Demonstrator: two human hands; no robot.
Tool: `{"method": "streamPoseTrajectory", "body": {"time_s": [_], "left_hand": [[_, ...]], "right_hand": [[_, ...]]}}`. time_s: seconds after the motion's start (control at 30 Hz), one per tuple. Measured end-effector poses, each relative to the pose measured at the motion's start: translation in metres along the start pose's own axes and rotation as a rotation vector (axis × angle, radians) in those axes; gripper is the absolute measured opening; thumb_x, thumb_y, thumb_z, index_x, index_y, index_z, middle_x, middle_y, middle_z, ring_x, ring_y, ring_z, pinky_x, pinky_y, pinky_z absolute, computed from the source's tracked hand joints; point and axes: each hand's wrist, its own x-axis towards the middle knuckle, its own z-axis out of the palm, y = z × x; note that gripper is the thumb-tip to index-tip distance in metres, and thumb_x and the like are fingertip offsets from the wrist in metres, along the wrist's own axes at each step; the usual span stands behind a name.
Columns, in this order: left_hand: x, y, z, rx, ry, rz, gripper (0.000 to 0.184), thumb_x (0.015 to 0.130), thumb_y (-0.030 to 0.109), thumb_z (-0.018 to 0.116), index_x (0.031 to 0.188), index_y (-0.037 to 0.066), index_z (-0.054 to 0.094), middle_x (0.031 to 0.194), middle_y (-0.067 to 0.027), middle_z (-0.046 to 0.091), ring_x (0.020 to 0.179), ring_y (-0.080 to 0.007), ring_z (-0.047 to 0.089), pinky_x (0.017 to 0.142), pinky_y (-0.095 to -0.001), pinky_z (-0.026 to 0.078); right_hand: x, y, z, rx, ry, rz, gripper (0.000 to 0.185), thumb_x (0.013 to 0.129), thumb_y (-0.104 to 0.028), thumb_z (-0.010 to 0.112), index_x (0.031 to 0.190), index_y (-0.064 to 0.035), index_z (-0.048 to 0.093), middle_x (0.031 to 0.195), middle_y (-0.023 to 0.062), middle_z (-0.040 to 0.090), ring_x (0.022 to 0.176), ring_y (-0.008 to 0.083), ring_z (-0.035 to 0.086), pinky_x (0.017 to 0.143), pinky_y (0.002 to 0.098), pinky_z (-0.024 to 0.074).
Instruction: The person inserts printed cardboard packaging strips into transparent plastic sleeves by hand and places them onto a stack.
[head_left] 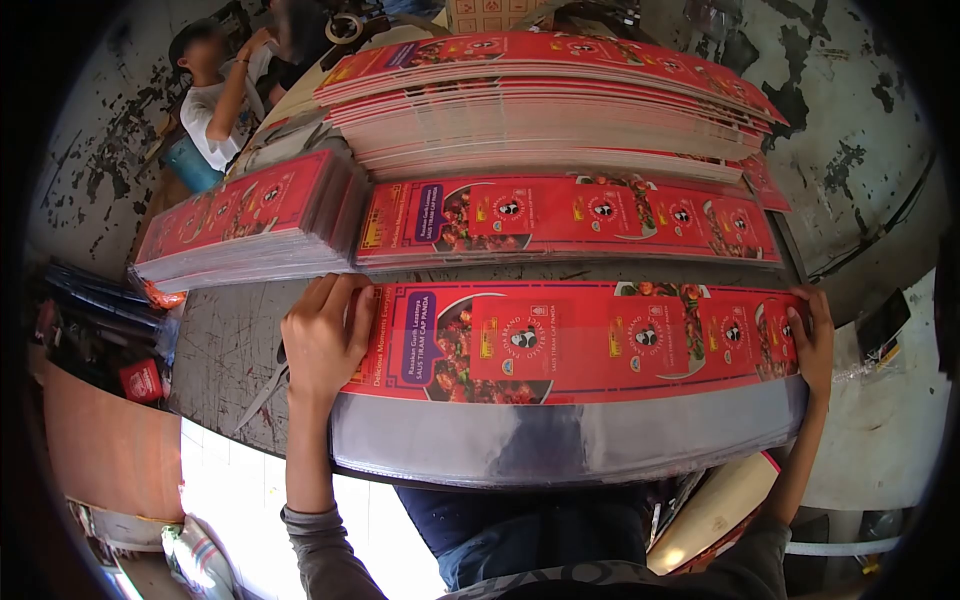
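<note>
A long red printed strip (pixel 590 340), with panda logos and food pictures, lies across the table's front edge over clear plastic sheeting (pixel 460 430). The plastic reaches past the strip toward my body. At the left end, my left hand (pixel 328 335) is closed on the strip's edge, fingers curled and thumb along it. My right hand (pixel 815 340) grips the opposite end, its thumb over the edge and some fingers hidden. Scissors (pixel 262 400) lie on the table beside my left wrist, partly covered by the hand.
Behind the strip lies a plastic-covered red stack (pixel 560 220), with another stack (pixel 240 220) to its left. A tall pile of printed strips (pixel 550 120) stands farther back. Tape (pixel 344 28) sits at the far left. Another person (pixel 215 110) sits beyond the table.
</note>
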Motion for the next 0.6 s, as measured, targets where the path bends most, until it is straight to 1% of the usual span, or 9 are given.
{"method": "streamPoseTrajectory", "body": {"time_s": [0.03, 0.6], "left_hand": [[-0.0001, -0.0001, -0.0001, 0.002, 0.001, 0.002, 0.002, 0.077, 0.006, 0.057, 0.076, 0.004, 0.057, 0.069, -0.0083, 0.058, 0.061, -0.0255, 0.056, 0.053, -0.0336, 0.045], [0.0001, 0.0006, -0.0001, 0.005, -0.007, -0.011, 0.002, 0.078, 0.006, 0.057, 0.077, 0.004, 0.057, 0.070, -0.0088, 0.057, 0.062, -0.0263, 0.057, 0.053, -0.0342, 0.045]], "right_hand": [[0.0001, -0.0008, -0.0001, -0.003, -0.003, 0.007, 0.022, 0.082, -0.005, 0.050, 0.104, 0.0005, 0.052, 0.102, 0.0138, 0.052, 0.096, 0.0256, 0.051, 0.087, 0.0290, 0.0363], [-0.0003, 0.0037, 0.0011, 0.006, 0.001, -0.010, 0.021, 0.082, -0.004, 0.050, 0.103, 0.0012, 0.052, 0.101, 0.0137, 0.052, 0.095, 0.0255, 0.051, 0.086, 0.0289, 0.0368]]}}
